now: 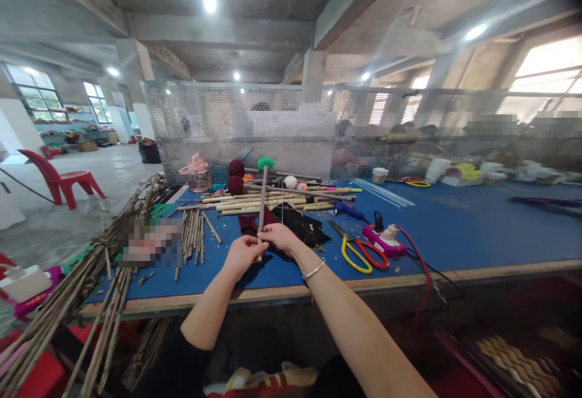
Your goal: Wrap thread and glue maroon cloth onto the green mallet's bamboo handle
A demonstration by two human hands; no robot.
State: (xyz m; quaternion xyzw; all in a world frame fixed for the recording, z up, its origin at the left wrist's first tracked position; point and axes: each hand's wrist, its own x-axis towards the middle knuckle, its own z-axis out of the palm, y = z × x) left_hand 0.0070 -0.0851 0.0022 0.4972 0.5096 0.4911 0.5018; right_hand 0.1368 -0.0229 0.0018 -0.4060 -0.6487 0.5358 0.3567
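Observation:
Both my hands grip the lower part of a wooden stick (pixel 262 201) that stands nearly upright and carries a green ball-like tip (pixel 265 163). My left hand (pixel 242 256) pinches it near the bottom end. Just above, my right hand (pixel 280 238) has its fingers closed on the same stick; a silver bangle (pixel 313 269) circles that wrist. Behind the hands lie a dark red cloth (pixel 248 224) and a black cloth (pixel 302 225) with loose thread on it.
Yellow-handled scissors (pixel 357 259), red-handled scissors (pixel 377 255), a purple power strip (pixel 384 241) and a blue glue gun (pixel 350 210) lie to the right. Short sticks (pixel 194 237) and bundled long branches (pixel 102 252) are left. A perforated metal screen (pixel 245 131) stands behind.

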